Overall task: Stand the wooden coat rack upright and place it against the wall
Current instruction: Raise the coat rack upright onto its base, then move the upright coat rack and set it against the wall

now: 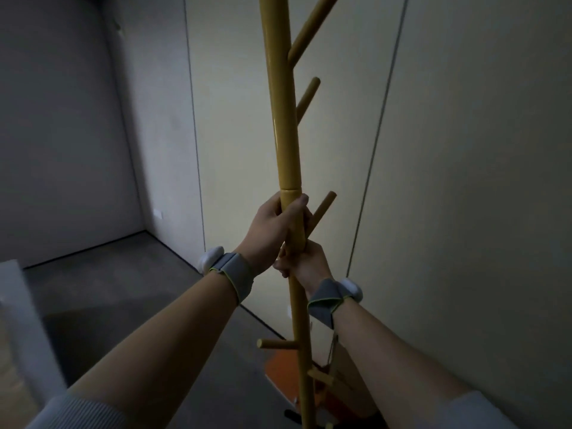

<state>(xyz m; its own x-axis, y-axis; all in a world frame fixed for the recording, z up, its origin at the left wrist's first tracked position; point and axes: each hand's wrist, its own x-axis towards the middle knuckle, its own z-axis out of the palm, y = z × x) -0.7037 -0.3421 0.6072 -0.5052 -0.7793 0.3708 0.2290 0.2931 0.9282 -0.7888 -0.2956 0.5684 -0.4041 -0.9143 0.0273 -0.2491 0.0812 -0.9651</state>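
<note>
The yellow wooden coat rack (286, 128) stands nearly upright in the middle of the view, its pole running from the top edge down past the bottom edge. Several pegs stick out of it to the right and one to the left lower down. My left hand (275, 230) is wrapped around the pole just under a joint in it. My right hand (305, 261) grips the pole directly below the left one. The pale panelled wall (448, 181) rises close behind the rack. The rack's foot is hidden.
A grey floor (130, 283) runs to a room corner at the left. Something orange (280, 370) and a cardboard piece (343, 366) lie at the rack's base. A white object (18, 305) stands at the left edge.
</note>
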